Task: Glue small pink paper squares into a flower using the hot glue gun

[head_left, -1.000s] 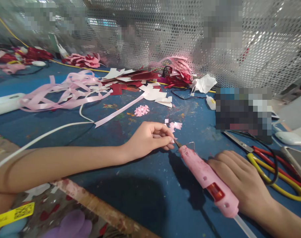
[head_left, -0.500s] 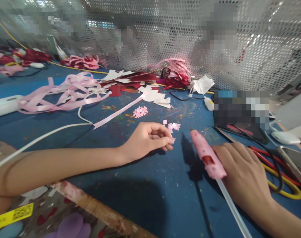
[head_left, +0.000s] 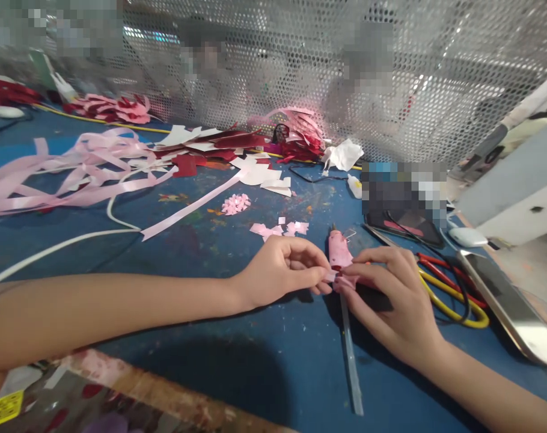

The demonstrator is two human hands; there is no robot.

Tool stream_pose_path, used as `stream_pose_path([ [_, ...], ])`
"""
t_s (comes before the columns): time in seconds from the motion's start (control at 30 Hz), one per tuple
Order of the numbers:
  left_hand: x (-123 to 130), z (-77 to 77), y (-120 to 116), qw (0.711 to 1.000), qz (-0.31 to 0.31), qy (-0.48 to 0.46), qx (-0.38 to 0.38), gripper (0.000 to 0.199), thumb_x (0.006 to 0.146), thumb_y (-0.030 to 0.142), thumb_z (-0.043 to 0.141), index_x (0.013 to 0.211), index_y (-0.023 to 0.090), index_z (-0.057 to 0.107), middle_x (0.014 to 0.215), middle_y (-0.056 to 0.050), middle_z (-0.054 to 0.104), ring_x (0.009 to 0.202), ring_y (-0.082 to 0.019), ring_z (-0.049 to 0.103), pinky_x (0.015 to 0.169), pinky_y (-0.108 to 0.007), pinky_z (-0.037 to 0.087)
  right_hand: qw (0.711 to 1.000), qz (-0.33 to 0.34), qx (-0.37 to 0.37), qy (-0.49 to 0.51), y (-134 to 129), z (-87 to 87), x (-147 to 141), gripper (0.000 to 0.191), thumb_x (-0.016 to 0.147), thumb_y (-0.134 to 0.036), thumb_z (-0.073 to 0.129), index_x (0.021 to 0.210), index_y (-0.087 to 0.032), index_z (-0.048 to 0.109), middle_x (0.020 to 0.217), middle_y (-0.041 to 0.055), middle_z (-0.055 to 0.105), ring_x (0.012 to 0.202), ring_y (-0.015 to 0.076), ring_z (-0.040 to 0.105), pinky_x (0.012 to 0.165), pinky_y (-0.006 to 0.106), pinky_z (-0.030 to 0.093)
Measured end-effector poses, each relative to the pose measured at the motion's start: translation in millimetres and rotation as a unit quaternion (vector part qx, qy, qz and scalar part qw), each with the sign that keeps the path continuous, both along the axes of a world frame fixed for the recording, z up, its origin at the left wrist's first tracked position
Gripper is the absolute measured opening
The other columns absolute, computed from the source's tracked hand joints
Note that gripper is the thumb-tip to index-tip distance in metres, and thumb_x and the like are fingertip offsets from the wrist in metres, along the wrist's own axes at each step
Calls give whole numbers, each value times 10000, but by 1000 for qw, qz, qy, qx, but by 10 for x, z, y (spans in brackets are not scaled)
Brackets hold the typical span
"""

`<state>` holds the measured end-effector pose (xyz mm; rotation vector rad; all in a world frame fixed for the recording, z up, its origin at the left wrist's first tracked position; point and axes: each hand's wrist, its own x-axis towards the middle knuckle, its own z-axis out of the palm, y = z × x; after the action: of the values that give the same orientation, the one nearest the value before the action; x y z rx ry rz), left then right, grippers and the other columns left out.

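Between the thumb and fingers of my left hand is a small pink ribbon piece. My right hand has its fingers spread, thumb and fingertips close to that piece, touching or nearly so. Behind the fingertips a pink-wrapped glue gun lies on the blue table, its clear glue stick pointing toward me. Cut pink ribbon pieces sit just beyond my left hand, and a small pink ribbon cluster lies farther back.
A long pink ribbon strip and a tangled ribbon heap lie at the left. White and red scraps are at the back. Scissors with red and yellow handles, a phone and a dark pouch are at the right.
My right hand has let go of the glue gun, which now lies on the table, and has moved left to my left hand. The view has turned right. More cut ribbon pieces show.
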<state>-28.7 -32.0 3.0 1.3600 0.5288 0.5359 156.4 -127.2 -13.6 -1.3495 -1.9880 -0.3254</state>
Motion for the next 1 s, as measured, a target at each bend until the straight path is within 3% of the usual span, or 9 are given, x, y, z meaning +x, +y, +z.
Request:
stream_pose_path([
  [0.3,62,-41,60,999,-29,11,-33,26,740,119,685,741,96,673,620,-29,705,595,-119,694,574,-164,570,1000,-14,5,-3,38,-7,-67,119,821,-174,639,924,-233,645,950,50,582,868,186,518,752,358,417],
  [1.0,108,-22,30,997,-25,39,54,12,758,83,656,759,89,666,622,-16,696,576,-90,667,574,-150,568,1000,9,20,23,58,13,-64,40,799,-167,656,819,-202,651,878,51,611,823,176,553,751,372,430],
])
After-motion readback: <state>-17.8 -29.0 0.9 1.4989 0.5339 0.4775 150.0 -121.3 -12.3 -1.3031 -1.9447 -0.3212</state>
